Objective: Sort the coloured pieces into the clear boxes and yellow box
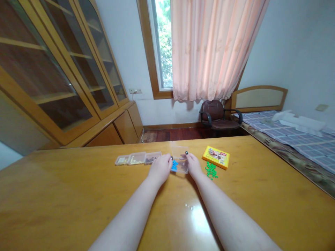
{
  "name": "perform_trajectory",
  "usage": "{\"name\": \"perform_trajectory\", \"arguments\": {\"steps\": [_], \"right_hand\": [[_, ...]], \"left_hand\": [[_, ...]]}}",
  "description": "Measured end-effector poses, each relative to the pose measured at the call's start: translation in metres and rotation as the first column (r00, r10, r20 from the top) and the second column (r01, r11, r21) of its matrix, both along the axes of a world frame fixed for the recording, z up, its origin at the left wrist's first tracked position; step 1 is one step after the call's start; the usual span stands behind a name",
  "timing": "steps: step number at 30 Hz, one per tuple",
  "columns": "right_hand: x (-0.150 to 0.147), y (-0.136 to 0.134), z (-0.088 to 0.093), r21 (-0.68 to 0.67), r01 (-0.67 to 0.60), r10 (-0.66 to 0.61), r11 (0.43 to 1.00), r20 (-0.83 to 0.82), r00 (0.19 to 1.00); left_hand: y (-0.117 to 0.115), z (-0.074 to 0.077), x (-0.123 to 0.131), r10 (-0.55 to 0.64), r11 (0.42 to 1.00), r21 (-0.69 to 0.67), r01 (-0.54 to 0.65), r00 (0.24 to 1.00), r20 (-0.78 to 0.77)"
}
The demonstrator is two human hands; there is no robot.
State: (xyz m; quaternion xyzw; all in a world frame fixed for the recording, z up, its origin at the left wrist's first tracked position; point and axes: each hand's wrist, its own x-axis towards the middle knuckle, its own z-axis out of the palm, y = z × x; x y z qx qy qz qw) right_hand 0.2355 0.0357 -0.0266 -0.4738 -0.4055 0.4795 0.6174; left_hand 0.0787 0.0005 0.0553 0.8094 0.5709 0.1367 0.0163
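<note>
A clear plastic box [183,168] with its lid raised sits between my hands, and small blue pieces [174,165] lie in its left part. My left hand [161,168] is closed on the box's left side, thumb at the edge. At the right side, my right hand [194,165] grips the same box, its thumb near the lid. To the left stand clear boxes in a row: one with dark pieces [150,160] and two with pale pieces [136,160]. Loose green pieces [211,170] are heaped right of my right hand.
A yellow box [216,157] with a printed picture lies behind the green pieces. The wooden table [78,195] spans the foreground. Beyond it are a dark red armchair [217,115], a glass-door cabinet [78,62] at left and a bed [288,129] at right.
</note>
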Motion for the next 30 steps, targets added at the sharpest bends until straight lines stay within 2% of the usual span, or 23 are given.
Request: {"name": "perform_trajectory", "arguments": {"steps": [3,5,7,9,11,14,16,20,25,27,30], "right_hand": [[-0.001,0.000,0.002,-0.006,-0.004,0.004,1.000,-0.044,0.999],[0.000,0.001,0.003,-0.021,0.003,-0.005,1.000,-0.070,0.998],[0.000,0.000,0.004,-0.038,-0.006,0.002,0.999,-0.087,0.996],[-0.001,-0.002,0.008,-0.062,-0.048,0.042,0.997,-0.096,0.994],[-0.003,-0.006,0.013,-0.076,-0.111,0.104,0.991,-0.095,0.990],[-0.005,-0.013,0.018,-0.055,-0.180,0.176,0.982,-0.066,0.982],[-0.006,-0.015,0.018,-0.025,-0.227,0.225,0.974,-0.064,0.972],[-0.003,-0.013,0.015,0.025,-0.336,0.336,0.941,-0.148,0.930],[-0.001,-0.013,0.014,-0.035,-0.451,0.434,0.892,-0.213,0.875],[-0.001,-0.014,0.013,-0.032,-0.452,0.442,0.891,-0.158,0.883],[-0.002,-0.012,0.008,-0.027,-0.362,0.361,0.932,-0.027,0.932]], "left_hand": [[0.007,-0.010,-0.001,-0.062,0.998,0.037,0.057,0.985,0.158],[0.006,-0.028,-0.006,-0.067,0.992,0.124,0.028,0.944,0.322],[0.005,-0.048,-0.013,-0.090,0.989,0.149,0.020,0.872,0.481],[0.006,-0.065,-0.018,-0.097,0.995,0.078,0.061,0.766,0.636],[0.009,-0.076,-0.019,-0.048,0.985,-0.065,0.160,0.617,0.785],[0.013,-0.082,-0.015,0.031,0.903,-0.209,0.376,0.427,0.904],[0.015,-0.082,-0.012,0.068,0.875,-0.226,0.428,0.353,0.933],[0.017,-0.080,-0.014,0.092,0.904,-0.214,0.371,0.320,0.943],[0.016,-0.073,-0.023,0.077,0.940,-0.199,0.275,0.400,0.913],[0.015,-0.069,-0.026,0.089,0.920,-0.224,0.320,0.388,0.918],[0.012,-0.064,-0.028,0.129,0.827,-0.276,0.489,0.312,0.941]]}}
